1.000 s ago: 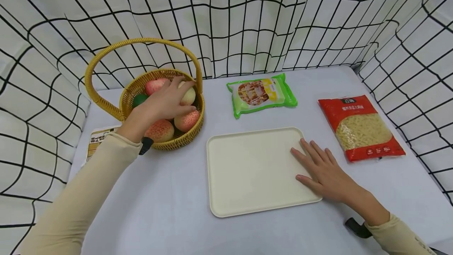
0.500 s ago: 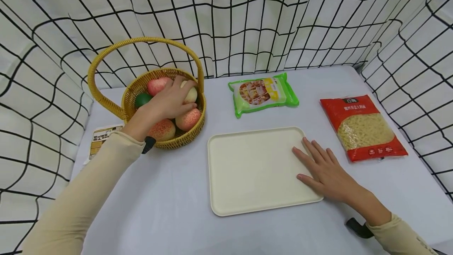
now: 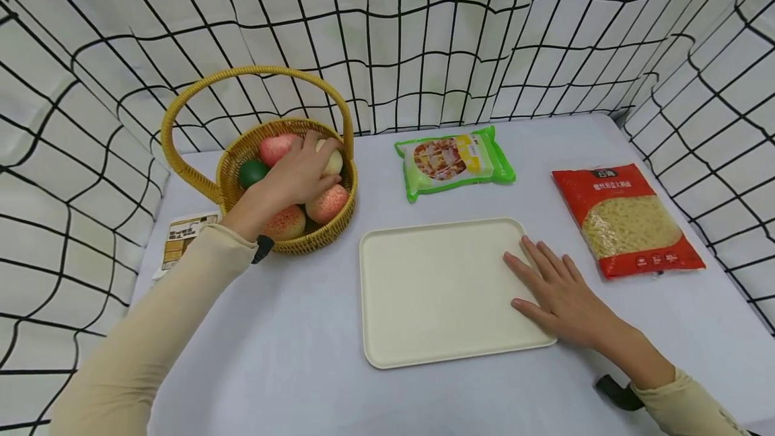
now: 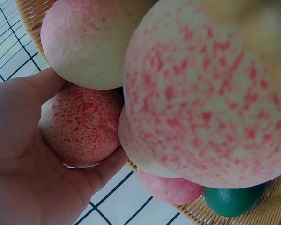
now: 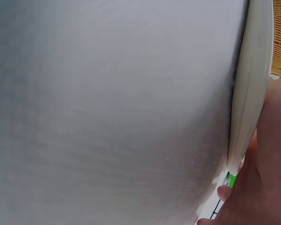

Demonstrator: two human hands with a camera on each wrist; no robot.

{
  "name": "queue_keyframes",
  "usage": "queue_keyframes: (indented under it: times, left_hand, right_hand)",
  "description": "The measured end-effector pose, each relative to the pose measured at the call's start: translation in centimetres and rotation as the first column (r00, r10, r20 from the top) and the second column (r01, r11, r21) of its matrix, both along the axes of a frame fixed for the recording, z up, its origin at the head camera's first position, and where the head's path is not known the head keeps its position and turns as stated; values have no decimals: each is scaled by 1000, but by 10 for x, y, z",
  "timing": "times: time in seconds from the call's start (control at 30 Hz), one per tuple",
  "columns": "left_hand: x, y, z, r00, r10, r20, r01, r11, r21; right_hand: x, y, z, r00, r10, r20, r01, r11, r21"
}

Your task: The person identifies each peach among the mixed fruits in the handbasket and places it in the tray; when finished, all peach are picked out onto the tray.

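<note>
My left hand (image 3: 297, 170) reaches into the yellow wicker basket (image 3: 317, 239) with its fingers and thumb round a peach (image 3: 331, 159). Seen from the left wrist, the gripped peach (image 4: 82, 126) shows a red-speckled side between thumb and finger. Around it lie more peaches, one close to the camera (image 4: 210, 93) and one pale pink (image 4: 93, 42), plus a dark green round fruit (image 3: 252, 172). My right hand (image 3: 563, 301) rests with spread, straight fingers on the right side of the cream tray (image 3: 448, 295); in the right wrist view it is mostly cut off at the edge.
A green food packet (image 3: 454, 161) lies behind the tray, and a red bag of pasta (image 3: 630, 221) to its right. A brown-and-white packet (image 3: 184, 237) sits left of the basket, partly behind the left sleeve. Black wire mesh (image 3: 399, 52) encloses the back and sides. The basket handle arches high.
The whole scene has shifted slightly right in the head view. Both hands keep nearly the same places, the left in the basket and the right on the tray.
</note>
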State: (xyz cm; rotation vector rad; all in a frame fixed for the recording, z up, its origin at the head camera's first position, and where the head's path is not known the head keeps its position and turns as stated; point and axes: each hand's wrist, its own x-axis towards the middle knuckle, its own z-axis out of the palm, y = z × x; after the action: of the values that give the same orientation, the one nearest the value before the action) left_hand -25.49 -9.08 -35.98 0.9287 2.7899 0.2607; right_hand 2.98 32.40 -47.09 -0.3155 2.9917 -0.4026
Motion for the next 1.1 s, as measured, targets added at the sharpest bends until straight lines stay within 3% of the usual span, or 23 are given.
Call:
queue_keyframes:
  times: [0.33, 0.63, 0.93, 1.1]
  left_hand:
    - [4, -9, 1, 1000, 5, 25, -6, 998, 61]
    - [18, -23, 15, 999, 43, 28, -47, 984, 170]
    - [44, -25, 27, 999, 27, -35, -16, 956, 294]
    - [65, -16, 25, 995, -18, -99, 53, 930, 364]
  right_hand:
    - [0, 0, 1, 1000, 1, 0, -1, 1000, 1]
    - [-1, 1, 1, 1000, 0, 6, 0, 1000, 0]
    - [-1, 0, 1, 1000, 0, 13, 0, 1000, 0]
    - [-2, 2, -1, 1000, -1, 12, 1, 1000, 6]
